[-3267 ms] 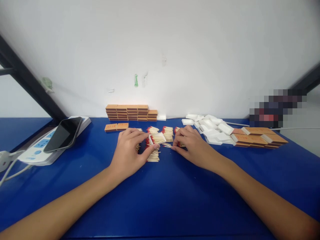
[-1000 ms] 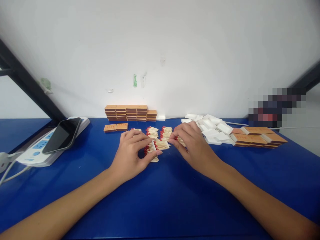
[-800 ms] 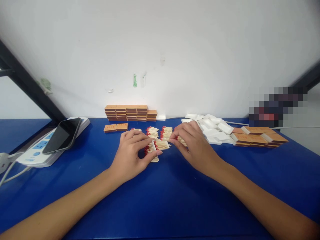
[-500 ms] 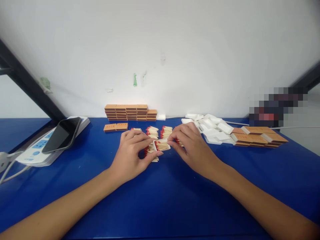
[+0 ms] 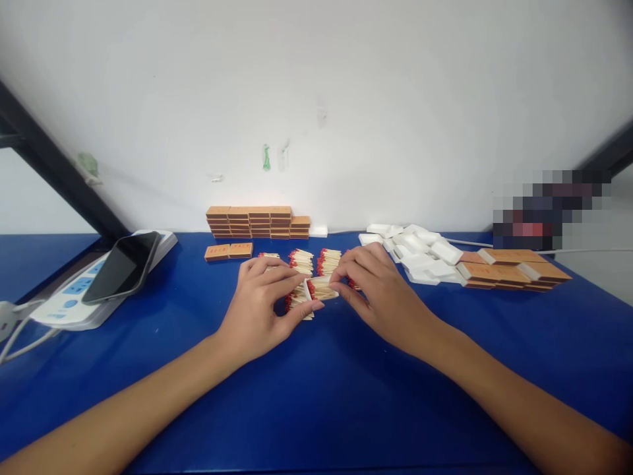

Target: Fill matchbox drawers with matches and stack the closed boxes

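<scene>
A small white matchbox tray [image 5: 307, 290] with red-tipped matches [image 5: 322, 288] in it is held between the thumb and fingers of my left hand [image 5: 262, 300]. At the tray's right end, the thumb and fingertips of my right hand [image 5: 368, 280] are pinched at the tail ends of these matches. Behind the tray lie a middle bundle of matches [image 5: 301, 261] and a right bundle of matches [image 5: 329, 261]. More matches [image 5: 299, 310] show beneath the tray. Others are partly hidden behind both hands.
Stacked matchboxes [image 5: 250, 224] stand against the wall, with two matchboxes [image 5: 229, 251] in front. To the right are a heap of white trays [image 5: 418, 251] and a pile of matchbox sleeves [image 5: 509, 270]. A phone [image 5: 123, 267] rests on a power strip [image 5: 64, 303] at left.
The matches in the tray have shifted slightly and my right fingertips have moved a little left. My left hand has stayed nearly still on the tray.
</scene>
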A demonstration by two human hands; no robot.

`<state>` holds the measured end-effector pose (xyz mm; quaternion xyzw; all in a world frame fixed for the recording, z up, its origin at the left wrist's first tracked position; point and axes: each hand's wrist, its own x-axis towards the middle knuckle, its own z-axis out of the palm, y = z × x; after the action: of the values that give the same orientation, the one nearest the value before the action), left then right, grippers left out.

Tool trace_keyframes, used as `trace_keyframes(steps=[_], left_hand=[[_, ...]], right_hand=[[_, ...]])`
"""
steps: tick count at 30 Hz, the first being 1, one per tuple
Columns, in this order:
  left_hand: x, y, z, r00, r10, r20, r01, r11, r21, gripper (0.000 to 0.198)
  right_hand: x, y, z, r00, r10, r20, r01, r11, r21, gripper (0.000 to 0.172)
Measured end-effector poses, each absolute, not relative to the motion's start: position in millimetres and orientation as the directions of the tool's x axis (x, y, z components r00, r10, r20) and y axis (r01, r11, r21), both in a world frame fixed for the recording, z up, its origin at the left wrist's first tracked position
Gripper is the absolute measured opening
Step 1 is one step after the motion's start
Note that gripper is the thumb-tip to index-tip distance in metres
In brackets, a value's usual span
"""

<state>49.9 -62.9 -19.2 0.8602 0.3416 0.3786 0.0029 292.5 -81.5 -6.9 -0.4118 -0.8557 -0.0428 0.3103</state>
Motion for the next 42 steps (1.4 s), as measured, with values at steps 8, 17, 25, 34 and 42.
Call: trace_keyframes(steps=[8, 17, 25, 34, 42], left_hand=[[51, -64, -18, 0.486, 0.588, 0.646, 0.58, -0.771, 0.265, 0.033], [47, -59, -15, 0.383, 0.622, 0.683, 0.658, -0.702, 0.271, 0.027], [48, -60, -17, 0.392, 0.647, 0.654, 0.662, -0.692, 0.288, 0.027], [45, -55, -18, 0.398, 0.64, 0.657, 0.691, -0.681, 0.244, 0.027], [47, -59, -21, 0.471, 0.624, 0.624, 0.644, -0.726, 0.24, 0.029]], right_hand=[[293, -82, -6, -0.477, 0.667, 0.572, 0.683, 0.691, -0.236, 0.007], [308, -65, -20, -0.406, 0.725, 0.557, 0.758, 0.607, -0.239, 0.007], [305, -58, -35, -0.463, 0.783, 0.415, 0.797, 0.573, -0.192, 0.004], [312, -58, -24, -0.495, 0.748, 0.441, 0.816, 0.575, -0.058, 0.015], [304, -71, -3, -0.417, 0.682, 0.601, 0.768, 0.618, -0.167, 0.015]])
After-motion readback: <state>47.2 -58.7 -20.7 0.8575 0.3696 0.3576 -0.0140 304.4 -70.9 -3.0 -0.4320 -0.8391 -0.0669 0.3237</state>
